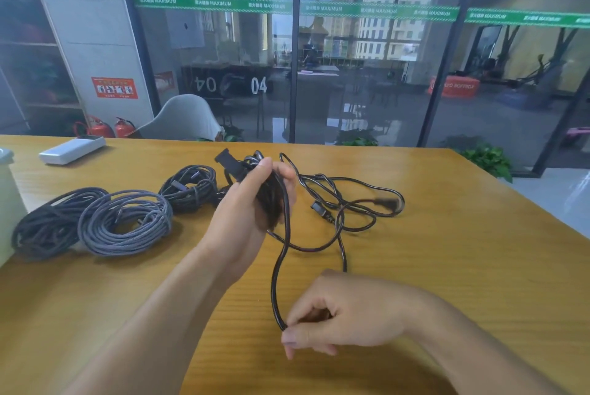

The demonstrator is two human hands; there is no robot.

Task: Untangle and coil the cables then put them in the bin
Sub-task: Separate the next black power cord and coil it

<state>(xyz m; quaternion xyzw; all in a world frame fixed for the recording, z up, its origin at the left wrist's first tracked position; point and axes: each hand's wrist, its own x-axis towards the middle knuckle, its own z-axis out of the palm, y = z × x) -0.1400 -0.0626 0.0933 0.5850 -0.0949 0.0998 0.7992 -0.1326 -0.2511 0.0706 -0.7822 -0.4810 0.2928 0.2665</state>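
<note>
Between your right hand's (332, 315) thumb and forefinger you pinch the black power cable (344, 203), while your left hand (252, 203) grips its gathered loops above the table (447, 267). Beyond them the loose length lies twisted over itself near its plug (322, 209); pulling hard could tighten that crossing into a knot.

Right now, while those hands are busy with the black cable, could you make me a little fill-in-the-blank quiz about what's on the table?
1. The left hand grips a bundle of loops of the ____ cable.
2. The right hand pinches the same cable between thumb and ____.
3. To the left of the hands, ____ coiled cables lie on the wooden table.
4. The white device lies near the table's far ____ corner.

Missing words: black; forefinger; three; left
</note>
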